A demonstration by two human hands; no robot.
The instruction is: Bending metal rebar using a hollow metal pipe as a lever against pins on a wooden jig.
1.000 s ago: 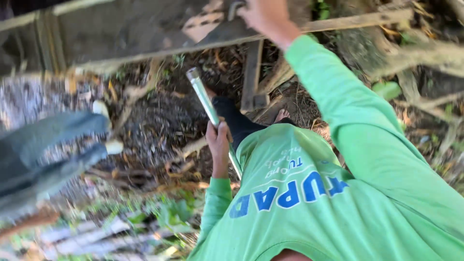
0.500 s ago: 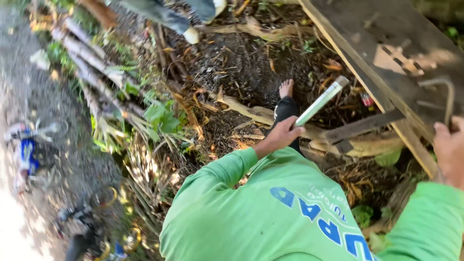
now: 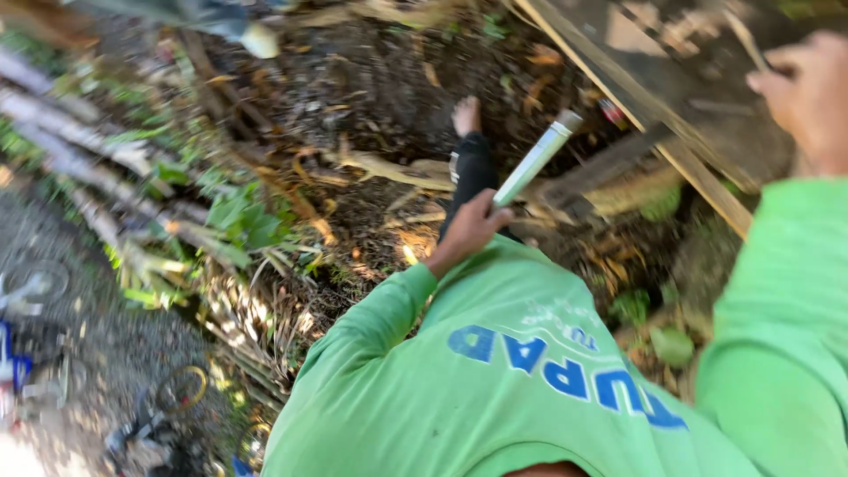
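Observation:
My left hand (image 3: 473, 225) is closed around the lower end of a pale grey-white tube (image 3: 537, 159), which slants up and to the right over the leaf litter. My green long-sleeved shirt (image 3: 495, 371) fills the lower frame. Just beyond the left hand are my black trouser leg (image 3: 471, 172) and bare foot (image 3: 465, 115) on the dirt. My right hand (image 3: 806, 97) is raised at the upper right against a dark wooden board (image 3: 680, 66), its fingers curled around what looks like a thin pale rod (image 3: 746, 40) on it.
Dry leaves, soil and broken wood cover the ground. Cut branches and palm stems (image 3: 106, 150) lie at the left, beside a gravel path with bicycles (image 3: 159, 415). Another person's shoe (image 3: 258, 40) shows at the top. Wooden slats (image 3: 609, 163) lean under the board.
The view has swung round, so the board now sits at the upper right. My left hand still holds the tube. My right hand stays on the board.

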